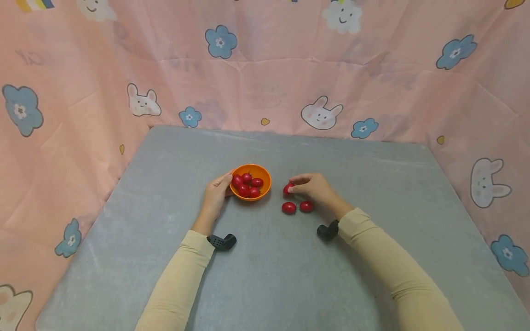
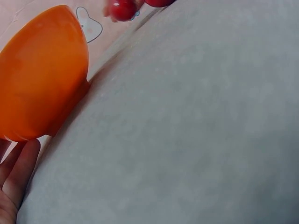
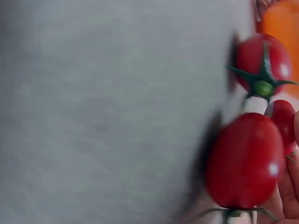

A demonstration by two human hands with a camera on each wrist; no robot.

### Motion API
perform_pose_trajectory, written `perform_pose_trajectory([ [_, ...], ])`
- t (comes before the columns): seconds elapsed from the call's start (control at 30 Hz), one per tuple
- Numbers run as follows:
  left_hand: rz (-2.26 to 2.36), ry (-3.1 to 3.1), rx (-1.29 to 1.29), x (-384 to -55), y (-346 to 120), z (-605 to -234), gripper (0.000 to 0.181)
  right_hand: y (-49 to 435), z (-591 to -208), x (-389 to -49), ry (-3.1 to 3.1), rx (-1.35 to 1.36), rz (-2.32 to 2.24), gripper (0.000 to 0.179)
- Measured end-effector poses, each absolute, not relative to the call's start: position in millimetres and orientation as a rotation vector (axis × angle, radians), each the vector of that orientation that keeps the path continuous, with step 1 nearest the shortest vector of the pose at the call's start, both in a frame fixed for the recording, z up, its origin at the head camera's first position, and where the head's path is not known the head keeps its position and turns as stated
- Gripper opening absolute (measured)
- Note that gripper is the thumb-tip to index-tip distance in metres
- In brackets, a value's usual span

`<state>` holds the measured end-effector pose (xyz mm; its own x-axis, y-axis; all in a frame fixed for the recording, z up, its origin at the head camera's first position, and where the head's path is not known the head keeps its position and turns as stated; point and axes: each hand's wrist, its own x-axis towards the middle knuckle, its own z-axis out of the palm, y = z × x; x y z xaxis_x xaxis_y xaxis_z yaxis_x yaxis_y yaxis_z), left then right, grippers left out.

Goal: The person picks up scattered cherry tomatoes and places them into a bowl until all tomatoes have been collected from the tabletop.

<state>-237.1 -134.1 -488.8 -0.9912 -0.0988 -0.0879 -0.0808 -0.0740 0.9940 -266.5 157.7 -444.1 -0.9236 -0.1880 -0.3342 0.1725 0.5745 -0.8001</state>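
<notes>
An orange bowl [image 1: 260, 170] with several red cherry tomatoes [image 1: 244, 190] in it stands near the middle of the table. At its left side my left hand [image 1: 213, 198] holds it, thumb at the rim; the left wrist view shows the fingers against the bowl's outer wall [image 2: 44, 74]. To the right of the bowl, my right hand [image 1: 318, 188] pinches a cherry tomato [image 3: 281, 122] between thumb and fingers. Just in front of that hand, two more tomatoes lie side by side, a left one [image 1: 289, 208] and a right one [image 1: 306, 206], with green stems in the right wrist view.
The grey table [image 1: 265, 276] reaches back to a pink curtain [image 1: 265, 69] printed with rabbits, flowers and clouds, which also hangs along both sides. A black wrist camera [image 1: 222, 242] is strapped to the left wrist, another black camera [image 1: 328, 231] to the right one.
</notes>
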Motion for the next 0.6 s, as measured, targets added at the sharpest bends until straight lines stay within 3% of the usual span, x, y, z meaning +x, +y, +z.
perform_pose_trajectory([
  [0.6, -2.283, -2.129, 0.191, -236.2, -133.9, -488.3, 0.039, 129.6, -409.9, -278.7, 2.412, -0.079, -1.405, 0.049],
])
